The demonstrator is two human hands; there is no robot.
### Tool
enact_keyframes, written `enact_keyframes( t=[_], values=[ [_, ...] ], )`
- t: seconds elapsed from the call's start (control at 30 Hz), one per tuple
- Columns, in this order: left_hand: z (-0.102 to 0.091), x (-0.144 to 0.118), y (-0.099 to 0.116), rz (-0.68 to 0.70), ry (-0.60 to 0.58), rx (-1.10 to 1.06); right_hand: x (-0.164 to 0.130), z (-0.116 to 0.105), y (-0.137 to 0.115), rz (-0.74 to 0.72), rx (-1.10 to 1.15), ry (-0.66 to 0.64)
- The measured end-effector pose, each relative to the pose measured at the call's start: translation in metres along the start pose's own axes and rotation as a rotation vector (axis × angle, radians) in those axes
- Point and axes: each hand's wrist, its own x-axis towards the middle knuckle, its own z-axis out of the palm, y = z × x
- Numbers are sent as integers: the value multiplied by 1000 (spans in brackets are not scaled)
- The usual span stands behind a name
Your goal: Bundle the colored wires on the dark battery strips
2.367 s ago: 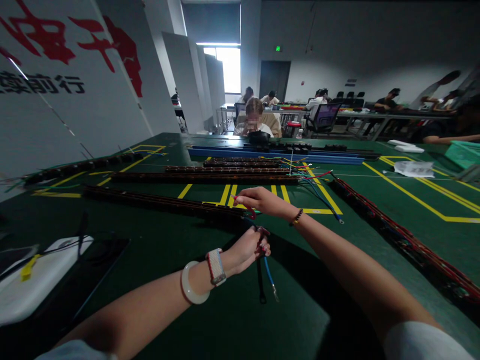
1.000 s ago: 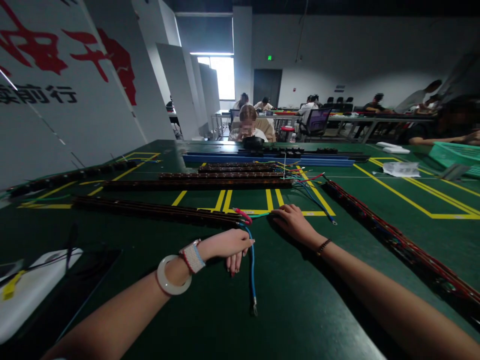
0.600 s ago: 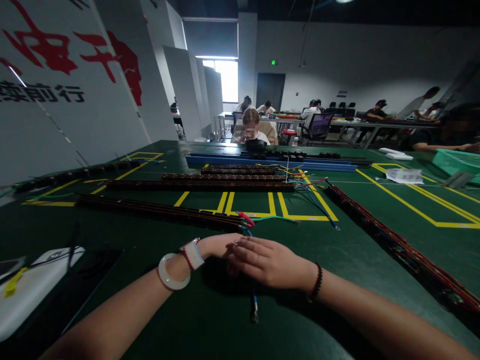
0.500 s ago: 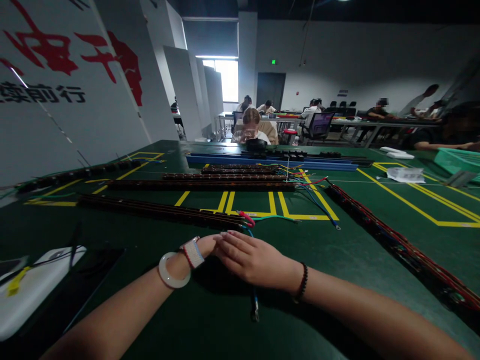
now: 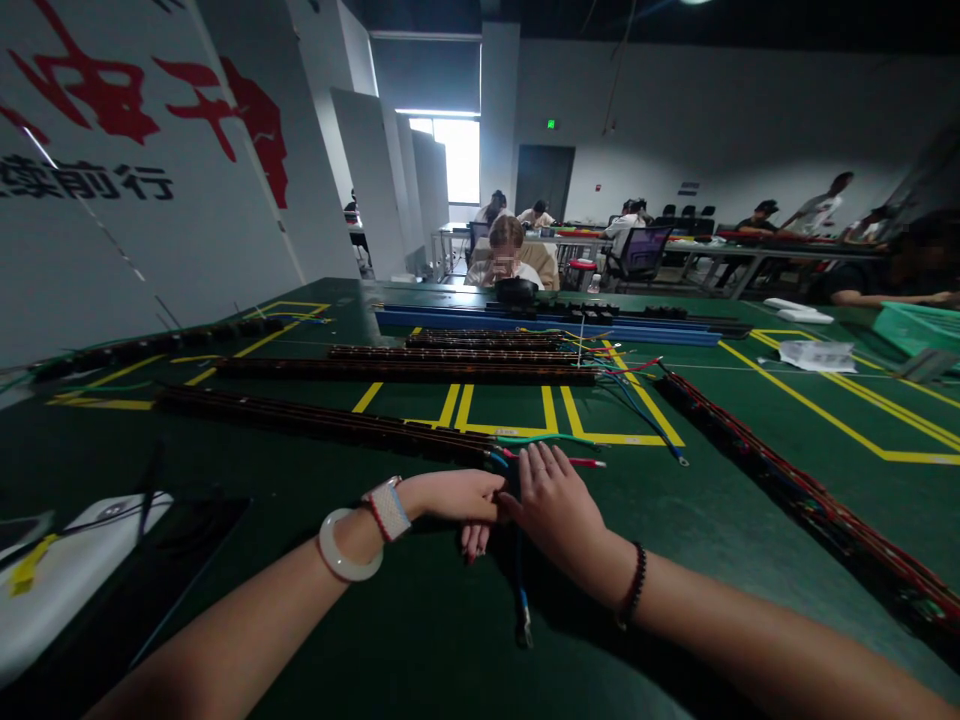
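Blue wire lies under my hands, left loosely curled, right flat, gripping nothing; I'd press it straight on the surface

Left hand and right hand rest side by side, touching, on green table mat, at the end of long dark terminal strip. Blue lugged wire trails beneath them; red wire just beyond right fingertips.
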Motion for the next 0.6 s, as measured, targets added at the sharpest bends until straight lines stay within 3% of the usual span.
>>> enact_keyframes(
  t=[0.23, 0.33, 0.6],
  values=[
    [-4, -1, 4, -35, -100, -40, -18, -10, 4, 47, 226, -206],
    [-2, 0, 7, -55, -47, -146, -19, -14, 8, 35, 298, -243],
    [24, 0, 12, 44, 195, -457, -12, -29, 27, -100, 288, -143]
  ],
)
